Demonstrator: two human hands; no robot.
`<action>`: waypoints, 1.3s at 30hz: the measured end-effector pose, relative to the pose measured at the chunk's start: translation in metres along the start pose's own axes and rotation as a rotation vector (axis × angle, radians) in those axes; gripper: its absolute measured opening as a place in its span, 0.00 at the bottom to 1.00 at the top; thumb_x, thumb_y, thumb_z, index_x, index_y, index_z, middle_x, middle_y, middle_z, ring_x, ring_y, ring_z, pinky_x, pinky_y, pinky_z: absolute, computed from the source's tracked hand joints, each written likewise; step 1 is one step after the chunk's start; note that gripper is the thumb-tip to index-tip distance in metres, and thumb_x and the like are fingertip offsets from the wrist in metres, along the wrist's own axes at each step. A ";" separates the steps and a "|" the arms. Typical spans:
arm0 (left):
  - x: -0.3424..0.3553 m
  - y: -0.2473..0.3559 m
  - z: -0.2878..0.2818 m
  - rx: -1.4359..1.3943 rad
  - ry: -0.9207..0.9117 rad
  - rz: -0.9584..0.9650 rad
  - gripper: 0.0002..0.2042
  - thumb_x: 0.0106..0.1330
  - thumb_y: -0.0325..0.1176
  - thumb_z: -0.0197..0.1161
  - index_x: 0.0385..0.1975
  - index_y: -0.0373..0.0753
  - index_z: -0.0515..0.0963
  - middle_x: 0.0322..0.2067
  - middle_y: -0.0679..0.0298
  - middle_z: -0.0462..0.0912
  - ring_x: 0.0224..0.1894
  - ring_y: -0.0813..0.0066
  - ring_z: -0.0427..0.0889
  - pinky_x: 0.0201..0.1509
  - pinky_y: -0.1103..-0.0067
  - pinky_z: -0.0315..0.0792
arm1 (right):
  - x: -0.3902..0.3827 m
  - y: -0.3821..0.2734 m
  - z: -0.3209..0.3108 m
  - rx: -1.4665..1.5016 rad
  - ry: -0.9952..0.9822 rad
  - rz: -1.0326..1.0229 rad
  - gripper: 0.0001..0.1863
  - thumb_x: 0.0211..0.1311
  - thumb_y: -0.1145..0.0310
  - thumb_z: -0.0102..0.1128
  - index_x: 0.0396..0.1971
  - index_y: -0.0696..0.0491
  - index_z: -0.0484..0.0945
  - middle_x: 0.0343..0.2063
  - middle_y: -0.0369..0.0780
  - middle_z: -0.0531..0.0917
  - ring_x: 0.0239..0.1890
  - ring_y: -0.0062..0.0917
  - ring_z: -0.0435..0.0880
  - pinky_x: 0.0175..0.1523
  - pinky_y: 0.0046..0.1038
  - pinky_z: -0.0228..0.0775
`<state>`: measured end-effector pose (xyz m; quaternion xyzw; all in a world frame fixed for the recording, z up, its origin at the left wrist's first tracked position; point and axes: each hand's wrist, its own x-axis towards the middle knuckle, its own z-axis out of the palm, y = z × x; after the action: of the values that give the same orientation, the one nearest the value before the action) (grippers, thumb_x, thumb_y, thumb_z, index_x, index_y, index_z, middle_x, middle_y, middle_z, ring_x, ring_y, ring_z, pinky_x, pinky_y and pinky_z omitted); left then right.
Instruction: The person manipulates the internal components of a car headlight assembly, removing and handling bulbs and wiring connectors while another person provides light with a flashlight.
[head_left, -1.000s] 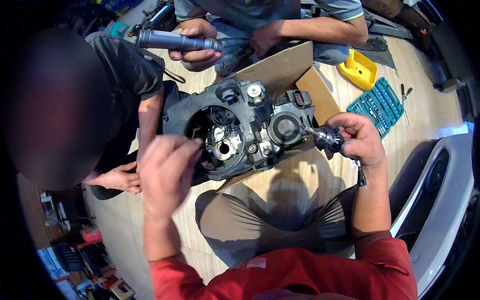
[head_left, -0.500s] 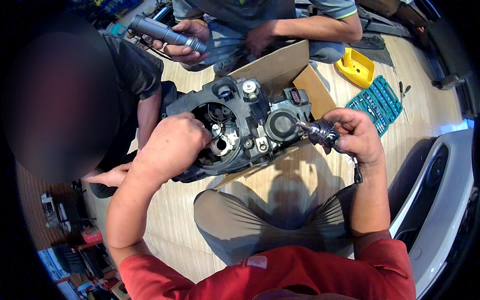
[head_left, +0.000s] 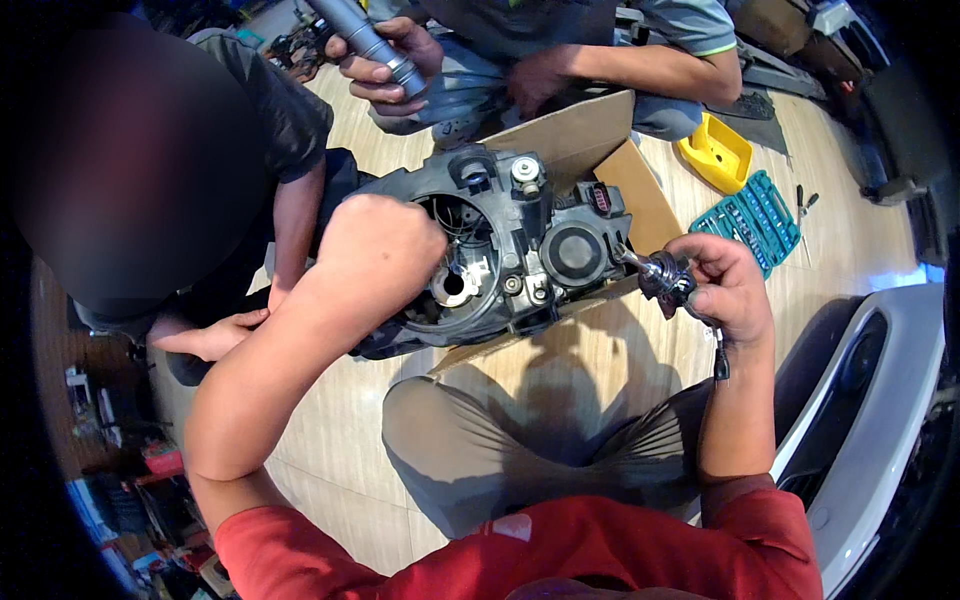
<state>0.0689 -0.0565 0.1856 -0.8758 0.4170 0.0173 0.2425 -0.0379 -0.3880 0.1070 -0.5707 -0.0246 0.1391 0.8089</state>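
While the left hand [head_left: 375, 250] presses closed into the round rear opening of the bulky dark-grey plastic headlamp housing [head_left: 500, 250] at frame centre, what it grips is hidden. Housing looks rigid, awkward; hold by its rim. Centre-right, the right hand [head_left: 730, 290] pinches a small glass-and-metal bulb [head_left: 655, 272]: fragile, hold by base only.

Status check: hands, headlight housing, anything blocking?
Left hand at the round rear opening of the headlight housing. Right hand holds a bulb beside it. A second person's flashlight above; nothing blocking.
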 end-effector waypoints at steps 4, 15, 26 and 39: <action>0.012 0.010 0.005 0.034 -0.030 -0.045 0.05 0.50 0.31 0.61 0.21 0.43 0.85 0.22 0.61 0.84 0.27 0.67 0.86 0.28 0.72 0.77 | -0.002 -0.001 0.001 -0.010 0.005 0.004 0.35 0.42 0.64 0.77 0.49 0.66 0.73 0.37 0.40 0.82 0.35 0.19 0.82 0.38 0.19 0.74; -0.012 -0.007 -0.018 -0.175 -0.111 -0.039 0.07 0.53 0.30 0.59 0.23 0.39 0.84 0.29 0.57 0.84 0.34 0.62 0.84 0.37 0.70 0.77 | 0.004 0.001 0.009 -0.087 0.060 -0.096 0.38 0.42 0.52 0.78 0.45 0.66 0.74 0.32 0.46 0.83 0.29 0.27 0.85 0.32 0.26 0.79; -0.064 0.098 -0.030 -1.649 0.026 0.716 0.07 0.60 0.30 0.60 0.34 0.33 0.75 0.33 0.54 0.78 0.34 0.59 0.81 0.38 0.72 0.77 | 0.011 -0.001 0.002 0.041 0.028 -0.192 0.42 0.38 0.53 0.79 0.48 0.67 0.72 0.38 0.48 0.82 0.34 0.29 0.84 0.36 0.28 0.78; 0.000 0.206 0.012 -2.224 0.602 -0.237 0.29 0.59 0.26 0.65 0.61 0.29 0.65 0.54 0.49 0.74 0.57 0.57 0.75 0.59 0.70 0.70 | 0.000 0.000 0.010 -0.009 -0.152 0.061 0.30 0.40 0.79 0.76 0.48 0.64 0.75 0.41 0.42 0.83 0.41 0.21 0.83 0.48 0.22 0.76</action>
<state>-0.0816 -0.1612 0.0905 -0.6078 0.1276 0.1426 -0.7707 -0.0397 -0.3785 0.1106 -0.5627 -0.0690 0.2064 0.7975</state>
